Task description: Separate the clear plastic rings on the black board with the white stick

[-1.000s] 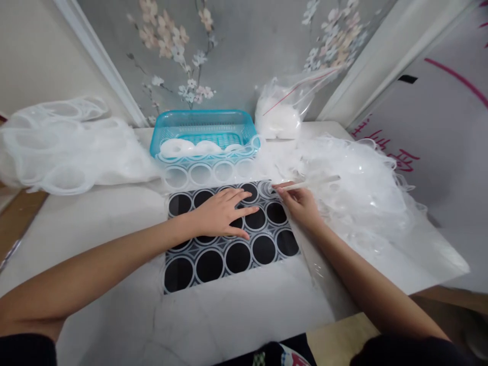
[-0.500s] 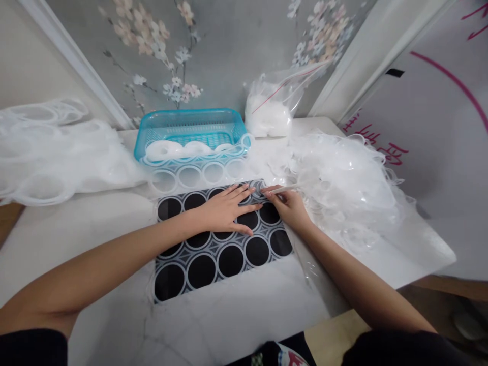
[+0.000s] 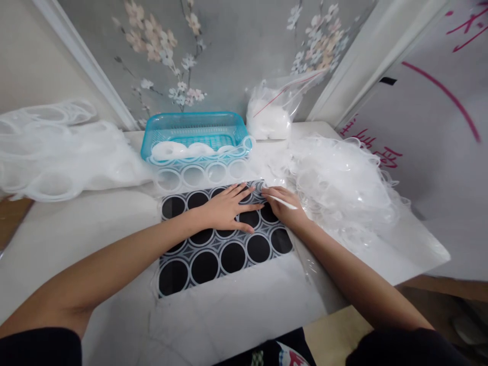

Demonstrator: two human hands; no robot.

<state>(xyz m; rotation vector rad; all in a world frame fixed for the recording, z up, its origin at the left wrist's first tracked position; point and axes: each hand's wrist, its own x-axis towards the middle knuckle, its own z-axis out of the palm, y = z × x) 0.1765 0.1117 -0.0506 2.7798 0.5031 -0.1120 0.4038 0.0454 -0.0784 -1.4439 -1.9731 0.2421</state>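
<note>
A translucent sheet with rows of round cut-outs (image 3: 219,246) lies over a black mat (image 3: 233,257), which shows dark through the holes. My left hand (image 3: 232,207) rests flat on the sheet's upper middle, fingers spread. At the upper right corner of the sheet, my right hand (image 3: 285,206) is closed around a thin white stick-like tool (image 3: 281,202). Its fingertips are at a ring there; the tool's tip is hidden by the fingers.
Behind the mat stands a blue plastic basket (image 3: 194,119) with white round pieces (image 3: 170,150) at its front. A zip bag of white material (image 3: 269,119) leans on the wall. Piles of translucent ring sheets lie left (image 3: 64,157) and right (image 3: 339,178).
My right hand has turned, so the white tool now slants down to the right across it instead of pointing up to the right. My left hand stays flat on the sheet.
</note>
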